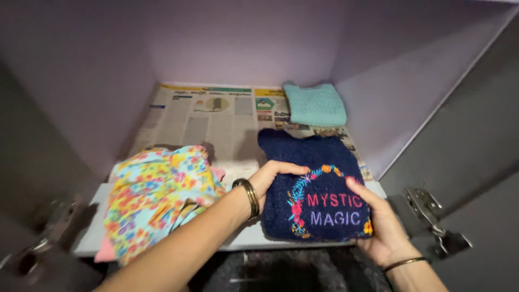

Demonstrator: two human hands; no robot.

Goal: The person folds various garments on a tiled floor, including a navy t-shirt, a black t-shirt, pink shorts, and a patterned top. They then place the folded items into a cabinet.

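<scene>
Placement of a folded navy sweater [316, 184] on the shelf [243, 238] was the step in hand. It lay at the front right corner on newspaper [216, 121]. Left hand [267, 181] held its left edge, right hand [378, 227] its front right corner, fingers clamped on it. Floral cloth [154, 194] sat at the front left, teal cloth [315, 104] at the back right. The next move, by judgement, called for squaring it and letting go.

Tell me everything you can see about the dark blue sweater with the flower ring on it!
The navy sweater looks thick and fuzzy, like knitted wool. It is folded into a square and lies flat at the front right of the paper-lined shelf. A ring of stitched flowers and leaves circles pink and lilac letters. The left hand grips its left edge, and the right hand holds its right corner.
</scene>
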